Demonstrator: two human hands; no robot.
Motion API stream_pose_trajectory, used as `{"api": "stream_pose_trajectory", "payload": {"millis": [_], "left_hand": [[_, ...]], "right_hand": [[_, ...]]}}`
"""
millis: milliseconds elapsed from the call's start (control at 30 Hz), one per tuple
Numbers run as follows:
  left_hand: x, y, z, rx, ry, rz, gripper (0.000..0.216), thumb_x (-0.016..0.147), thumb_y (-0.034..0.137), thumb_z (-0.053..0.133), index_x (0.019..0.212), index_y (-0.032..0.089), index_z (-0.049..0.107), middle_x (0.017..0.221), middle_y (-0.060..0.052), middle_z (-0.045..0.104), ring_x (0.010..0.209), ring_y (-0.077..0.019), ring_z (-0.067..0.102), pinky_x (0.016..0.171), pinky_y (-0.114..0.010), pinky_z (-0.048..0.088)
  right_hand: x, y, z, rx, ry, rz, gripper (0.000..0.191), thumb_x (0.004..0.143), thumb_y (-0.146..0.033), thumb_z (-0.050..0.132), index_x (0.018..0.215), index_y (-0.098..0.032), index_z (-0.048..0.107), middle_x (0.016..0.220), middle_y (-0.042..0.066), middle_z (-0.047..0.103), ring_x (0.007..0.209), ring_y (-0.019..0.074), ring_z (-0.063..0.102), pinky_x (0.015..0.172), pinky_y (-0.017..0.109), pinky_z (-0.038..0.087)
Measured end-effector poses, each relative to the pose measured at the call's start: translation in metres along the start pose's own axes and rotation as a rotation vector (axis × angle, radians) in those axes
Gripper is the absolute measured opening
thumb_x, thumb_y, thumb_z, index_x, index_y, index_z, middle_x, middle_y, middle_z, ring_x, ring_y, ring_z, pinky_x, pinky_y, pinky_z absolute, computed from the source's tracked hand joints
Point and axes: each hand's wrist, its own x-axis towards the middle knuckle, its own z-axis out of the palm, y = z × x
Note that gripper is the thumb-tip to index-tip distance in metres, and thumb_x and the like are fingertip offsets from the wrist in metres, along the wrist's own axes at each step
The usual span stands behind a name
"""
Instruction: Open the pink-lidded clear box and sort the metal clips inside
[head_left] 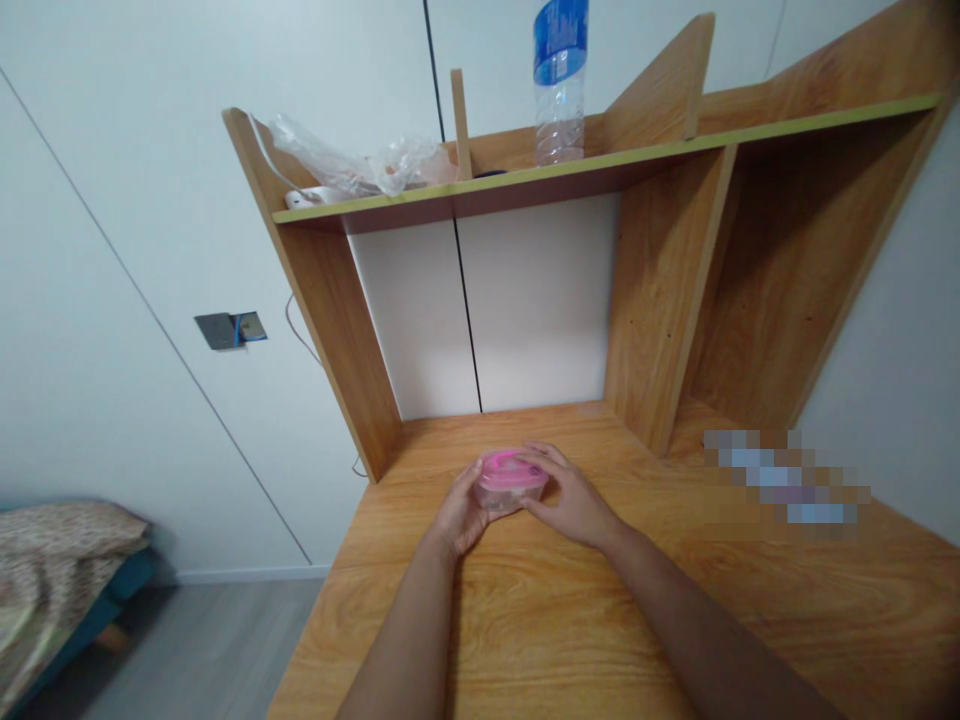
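A small clear plastic container with a pink lid (508, 478) rests on the wooden desk (570, 610), near its middle. My left hand (459, 512) cups the container's left side, fingers curled against it. My right hand (571, 496) holds the right side, with fingers reaching over the pink lid's edge. Both forearms stretch forward from the bottom of the view.
The desk has a wooden hutch with an upper shelf (600, 165) bearing a plastic water bottle (559, 80), a crumpled clear bag (375, 165) and a white item. A blurred patch (787, 482) lies at the right. A bed (60, 580) stands at lower left.
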Motion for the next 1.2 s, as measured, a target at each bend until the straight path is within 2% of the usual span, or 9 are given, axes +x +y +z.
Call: {"api": "stream_pose_trajectory", "payload": {"millis": [233,400,567,867,967,1200], "left_hand": [[-0.002,-0.001,0.006,0.074,-0.015,0.043,0.047,0.082,0.043,0.074,0.119,0.016,0.064,0.117,-0.015,0.068,0.1,-0.0271,0.069,0.086,-0.042,0.057],[-0.003,-0.002,0.011,0.096,-0.076,0.093,0.047,0.077,0.041,0.079,0.113,0.013,0.067,0.112,-0.016,0.07,0.102,-0.0288,0.068,0.092,-0.046,0.053],[-0.003,-0.003,0.01,0.106,-0.055,0.091,0.046,0.07,0.034,0.086,0.106,0.013,0.067,0.107,-0.013,0.07,0.097,-0.0263,0.068,0.093,-0.045,0.051],[-0.006,-0.006,0.01,0.177,-0.037,0.117,0.049,0.058,0.026,0.093,0.095,0.014,0.062,0.095,-0.007,0.068,0.084,-0.0189,0.066,0.076,-0.031,0.054],[-0.006,-0.007,0.011,0.198,-0.032,0.127,0.048,0.06,0.027,0.092,0.095,0.014,0.062,0.096,-0.007,0.068,0.083,-0.0193,0.066,0.073,-0.031,0.054],[-0.005,-0.009,0.01,0.209,-0.037,0.16,0.045,0.065,0.029,0.089,0.097,0.014,0.061,0.099,-0.009,0.069,0.086,-0.0188,0.066,0.08,-0.031,0.052]], "right_hand": [[0.001,-0.001,0.004,-0.072,0.046,0.039,0.057,0.074,-0.03,0.077,0.129,-0.027,0.061,0.138,0.01,0.05,0.131,0.0285,0.049,0.111,0.047,0.041],[0.0,-0.004,0.004,-0.091,0.047,0.022,0.057,0.074,-0.024,0.071,0.13,-0.028,0.06,0.137,0.008,0.052,0.129,0.027,0.051,0.111,0.045,0.042],[-0.001,-0.004,0.006,-0.083,0.028,0.002,0.063,0.07,-0.014,0.065,0.131,-0.027,0.058,0.141,0.009,0.049,0.132,0.0271,0.048,0.112,0.044,0.041],[0.0,-0.005,0.012,-0.114,0.056,-0.006,0.067,0.067,-0.012,0.064,0.132,-0.025,0.055,0.142,0.011,0.046,0.132,0.0285,0.046,0.113,0.048,0.038],[-0.001,-0.004,0.015,-0.122,0.062,-0.002,0.069,0.066,-0.009,0.062,0.132,-0.026,0.054,0.143,0.01,0.044,0.134,0.0286,0.044,0.114,0.049,0.036],[0.0,-0.002,0.018,-0.123,0.065,0.0,0.072,0.065,-0.007,0.059,0.134,-0.026,0.055,0.145,0.01,0.043,0.134,0.0285,0.043,0.115,0.05,0.035]]}}
